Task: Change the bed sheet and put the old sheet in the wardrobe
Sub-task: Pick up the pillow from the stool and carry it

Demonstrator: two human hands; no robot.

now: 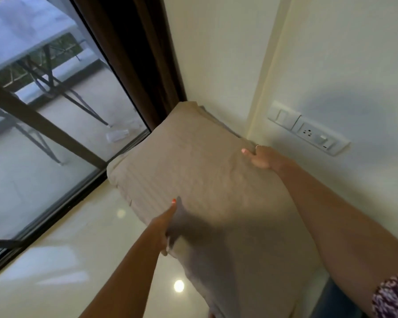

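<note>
Clearing bedding before the sheet change, by my read: left hand [164,228] grips the left edge of a beige striped fabric pillow [193,171], thumb on top; right hand [261,157] pinches its right edge. Pillow hangs over the glossy cream floor [78,260], its far corner near the dark brown curtain [143,53] and wall corner. Open floor lies left; next move needs a spot to set it down.

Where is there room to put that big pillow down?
The shiny floor between the glass door and the pillow looks bare. The corner by the curtain and the wall switches is crowded; both hands grip the pillow there.
</note>
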